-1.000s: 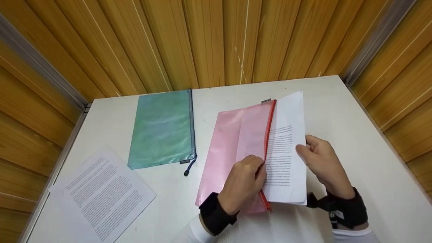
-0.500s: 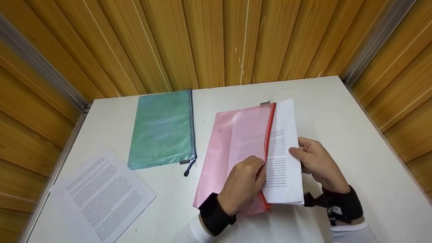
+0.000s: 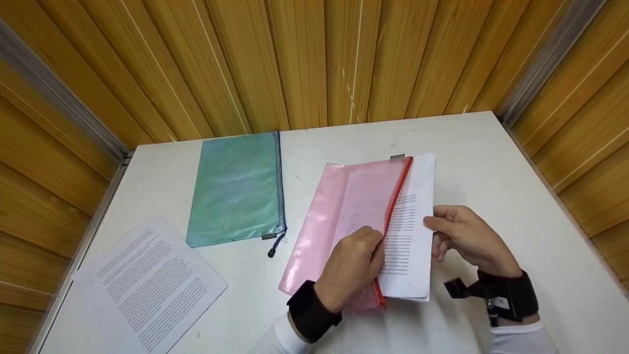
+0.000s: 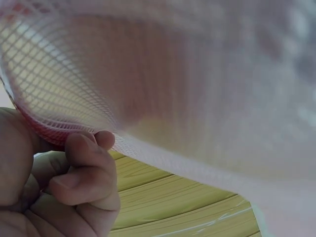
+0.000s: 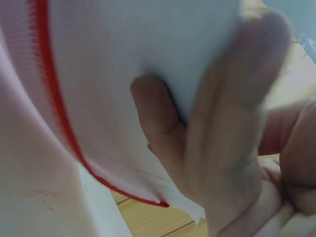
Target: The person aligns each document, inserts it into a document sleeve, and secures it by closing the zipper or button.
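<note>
A pink mesh zipper pouch (image 3: 314, 231) with a red zipper edge is tilted up off the table at centre right. My left hand (image 3: 351, 268) pinches its red opening edge; in the left wrist view the curled fingers (image 4: 89, 173) hold the mesh. A stack of printed paper (image 3: 417, 221) lies partly inside the pouch, its right part sticking out past the zipper. At the stack's outer edge, my right hand (image 3: 469, 236) pinches the sheets between thumb and fingers. The right wrist view shows fingers (image 5: 158, 113) against the back of the paper.
A green zipper pouch (image 3: 236, 189) with a dark zipper and pull cord lies flat at the back left. Overlapping printed sheets (image 3: 152, 285) rest at the front left of the white table (image 3: 530, 206). Wooden panels (image 3: 304, 59) stand behind and at both sides.
The paper stack has moved left and slid deeper into the pink pouch, with my right hand following its edge. The pouch's top has shifted slightly right. My left hand keeps its pinch.
</note>
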Demonstrator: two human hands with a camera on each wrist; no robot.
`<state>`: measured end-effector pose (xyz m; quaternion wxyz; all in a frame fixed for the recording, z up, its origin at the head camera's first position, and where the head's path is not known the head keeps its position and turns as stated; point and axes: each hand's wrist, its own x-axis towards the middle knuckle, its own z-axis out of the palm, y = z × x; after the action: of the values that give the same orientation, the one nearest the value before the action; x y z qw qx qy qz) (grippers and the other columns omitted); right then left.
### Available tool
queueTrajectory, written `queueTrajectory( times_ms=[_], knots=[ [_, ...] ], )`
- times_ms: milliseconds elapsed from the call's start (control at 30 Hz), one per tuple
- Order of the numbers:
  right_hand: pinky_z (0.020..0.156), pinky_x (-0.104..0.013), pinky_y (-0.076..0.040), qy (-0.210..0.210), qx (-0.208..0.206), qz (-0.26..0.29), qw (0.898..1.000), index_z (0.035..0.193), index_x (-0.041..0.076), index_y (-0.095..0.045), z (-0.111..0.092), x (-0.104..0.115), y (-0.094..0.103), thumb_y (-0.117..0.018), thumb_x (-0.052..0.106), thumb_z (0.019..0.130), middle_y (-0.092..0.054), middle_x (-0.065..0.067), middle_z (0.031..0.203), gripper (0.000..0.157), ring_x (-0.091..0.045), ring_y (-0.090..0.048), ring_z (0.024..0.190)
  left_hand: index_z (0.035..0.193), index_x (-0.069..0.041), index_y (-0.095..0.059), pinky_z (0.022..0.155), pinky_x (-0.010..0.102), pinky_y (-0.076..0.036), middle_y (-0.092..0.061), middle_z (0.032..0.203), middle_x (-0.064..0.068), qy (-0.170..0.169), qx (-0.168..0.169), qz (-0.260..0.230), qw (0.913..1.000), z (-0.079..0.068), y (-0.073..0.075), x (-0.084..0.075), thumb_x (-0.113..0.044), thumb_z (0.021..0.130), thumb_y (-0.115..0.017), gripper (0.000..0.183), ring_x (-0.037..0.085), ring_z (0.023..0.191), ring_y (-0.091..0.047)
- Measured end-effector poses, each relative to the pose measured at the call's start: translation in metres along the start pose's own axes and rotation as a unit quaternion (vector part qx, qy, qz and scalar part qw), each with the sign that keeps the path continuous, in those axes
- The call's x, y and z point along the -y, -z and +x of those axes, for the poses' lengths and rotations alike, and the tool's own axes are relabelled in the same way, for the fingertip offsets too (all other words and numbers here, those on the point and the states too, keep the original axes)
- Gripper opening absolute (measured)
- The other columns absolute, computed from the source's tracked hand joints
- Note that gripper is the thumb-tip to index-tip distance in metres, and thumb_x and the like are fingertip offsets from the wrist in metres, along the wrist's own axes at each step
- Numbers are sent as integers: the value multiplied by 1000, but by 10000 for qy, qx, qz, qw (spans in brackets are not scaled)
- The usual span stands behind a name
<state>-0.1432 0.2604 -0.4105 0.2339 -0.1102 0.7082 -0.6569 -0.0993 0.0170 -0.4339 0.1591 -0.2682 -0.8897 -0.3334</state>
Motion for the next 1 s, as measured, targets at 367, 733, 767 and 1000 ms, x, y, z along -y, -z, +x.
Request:
queueTrajectory(
  times_ms=[367, 733, 767, 1000],
  knots=[
    [47, -22, -52, -171, -472, 66, 9987, 127, -27, -40, 8, -4, -14, -48, 5, 102, -68, 0, 66, 41, -6, -61, 48, 96, -8, -74, 57, 6, -40, -60, 73, -2, -148, 146, 405, 9990, 1, 0, 1, -15, 94, -68, 9, 2, 62, -48],
    [48, -24, -54, -160, -382, 177, 9990, 122, -25, -42, 14, -7, -22, -46, 5, 103, -67, 0, 65, 36, -7, -63, 49, 90, -9, -72, 56, 7, -38, -59, 71, -3, -388, 119, 640, 9971, 1, -2, -1, -13, 93, -70, 5, 2, 60, -46],
    [48, -24, -54, -156, -361, 180, 9991, 120, -24, -42, 14, -7, -22, -46, 5, 103, -66, 1, 64, 35, -7, -63, 49, 88, -10, -71, 55, 7, -38, -59, 71, -3, -447, 99, 680, 9966, 1, -2, -1, -12, 92, -70, 5, 2, 60, -46],
    [47, -24, -53, -154, -328, 204, 9991, 117, -22, -45, 17, -11, -23, -47, 5, 103, -65, 2, 60, 31, -7, -63, 48, 86, -11, -69, 56, 9, -40, -58, 71, -3, -680, 28, 816, 9943, 0, -4, -2, -11, 92, -70, 6, 2, 59, -46]
  ],
)
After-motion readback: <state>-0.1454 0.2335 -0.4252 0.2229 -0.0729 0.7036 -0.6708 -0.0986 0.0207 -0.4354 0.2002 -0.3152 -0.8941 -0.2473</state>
